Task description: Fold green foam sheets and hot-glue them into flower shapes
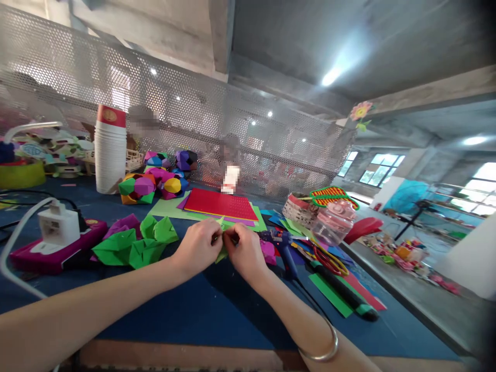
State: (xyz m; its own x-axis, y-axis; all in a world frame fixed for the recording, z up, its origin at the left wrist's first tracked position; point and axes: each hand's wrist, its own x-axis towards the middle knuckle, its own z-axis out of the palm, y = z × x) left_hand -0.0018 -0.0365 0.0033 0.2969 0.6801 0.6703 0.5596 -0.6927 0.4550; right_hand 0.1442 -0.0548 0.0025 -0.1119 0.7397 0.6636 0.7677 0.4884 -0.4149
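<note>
My left hand (199,245) and my right hand (245,249) meet above the blue table mat, fingers pinched close together. Between them is a small piece of green paper (220,254), mostly covered by my fingers; its shape is hard to make out. Folded green paper pieces (145,245) and a purple one (124,225) lie left of my left hand. Just right of my right hand rests a blue hot glue gun (284,247). Red sheets (220,204) on top of green and purple paper lie beyond my hands.
Colourful paper balls (141,187) and a stack of paper cups (110,155) stand at the back left. A magenta power strip (58,248) with cables sits at left. On the right are scissors (329,261), a black-handled tool (344,292) and a clear pink-lidded jar (333,222).
</note>
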